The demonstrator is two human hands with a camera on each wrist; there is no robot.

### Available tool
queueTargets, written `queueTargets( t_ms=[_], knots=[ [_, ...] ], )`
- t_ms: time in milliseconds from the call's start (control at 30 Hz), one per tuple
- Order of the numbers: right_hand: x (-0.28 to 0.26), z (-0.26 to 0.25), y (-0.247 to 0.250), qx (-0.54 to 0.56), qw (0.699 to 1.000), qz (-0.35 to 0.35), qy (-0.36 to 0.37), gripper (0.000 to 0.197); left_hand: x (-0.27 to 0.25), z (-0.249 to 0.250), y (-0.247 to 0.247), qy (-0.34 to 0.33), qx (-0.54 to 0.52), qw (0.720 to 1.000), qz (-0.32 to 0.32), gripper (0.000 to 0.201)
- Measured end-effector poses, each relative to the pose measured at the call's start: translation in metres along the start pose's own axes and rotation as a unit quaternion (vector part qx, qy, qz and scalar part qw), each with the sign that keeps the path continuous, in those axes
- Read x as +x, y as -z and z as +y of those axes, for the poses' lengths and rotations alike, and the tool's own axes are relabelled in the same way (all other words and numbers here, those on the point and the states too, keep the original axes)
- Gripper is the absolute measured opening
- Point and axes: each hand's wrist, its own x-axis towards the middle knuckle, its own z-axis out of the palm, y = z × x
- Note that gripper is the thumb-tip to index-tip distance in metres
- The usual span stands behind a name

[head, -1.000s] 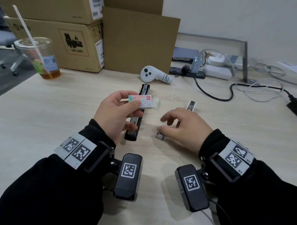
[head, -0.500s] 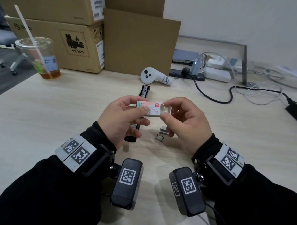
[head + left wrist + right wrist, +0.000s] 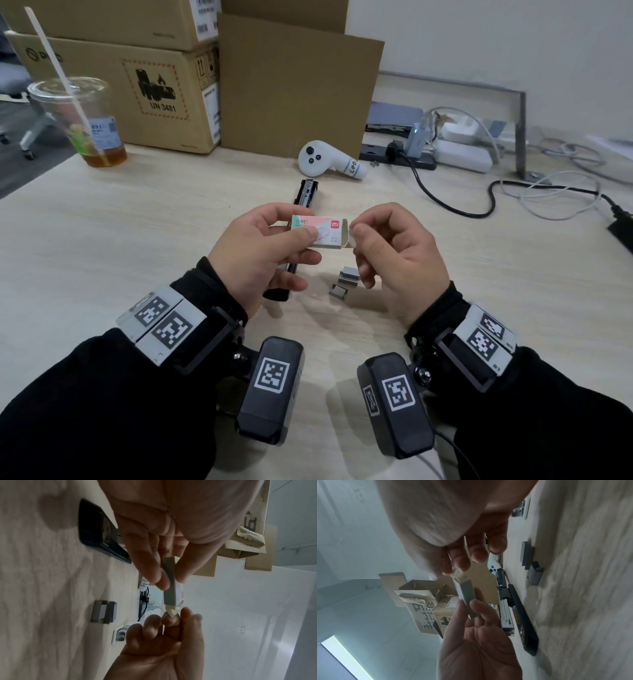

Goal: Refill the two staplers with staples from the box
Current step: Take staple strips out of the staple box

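My left hand [image 3: 296, 228] grips a small pink-and-white staple box [image 3: 322, 233] by its left half, held above the table. My right hand [image 3: 356, 230] pinches the flap at the box's right end. In the left wrist view the box [image 3: 169, 595] shows edge-on, with the right hand's fingertips [image 3: 173, 616] on the flap. A black stapler [image 3: 307, 192] lies swung open on the table, partly hidden beneath my left hand; its metal magazine [image 3: 506, 612] shows. A few grey staple strips [image 3: 347, 279] lie on the table below my right hand.
A small white-and-metal item [image 3: 120, 634] lies beyond the staples. A white controller [image 3: 325, 161] sits behind the stapler. An iced drink with a straw [image 3: 78, 123] stands far left, before stacked cardboard boxes [image 3: 154, 96]. A power strip and cables [image 3: 445, 150] occupy the back right.
My right hand rose from the table beside the staple strips to the box's right end and took hold of the flap. The left hand kept its grip on the box.
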Motion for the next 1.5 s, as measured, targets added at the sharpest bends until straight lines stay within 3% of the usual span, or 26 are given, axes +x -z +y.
queueTargets(
  t_ms=[233, 400, 1233, 1500],
  knots=[
    [0.0026, 0.0042, -0.0019, 0.013, 1.000, 0.012, -0.007, 0.021, -0.0001, -0.0015, 0.0001, -0.001, 0.001, 1.000, -0.002, 0.021],
    [0.0046, 0.0073, -0.0021, 0.025, 0.998, 0.022, -0.048, 0.014, 0.0002, -0.0018, 0.0021, -0.005, 0.002, 1.000, -0.008, 0.021],
    [0.0031, 0.0060, -0.0010, 0.027, 0.997, 0.028, -0.073, 0.015, 0.0000, -0.0044, 0.0011, -0.023, 0.029, 0.999, -0.011, 0.029],
    [0.0024, 0.0040, -0.0021, 0.071, 0.995, 0.017, -0.062, 0.009, 0.0040, -0.0007, 0.0054, -0.041, 0.030, 0.998, 0.040, 0.012]
  ],
)
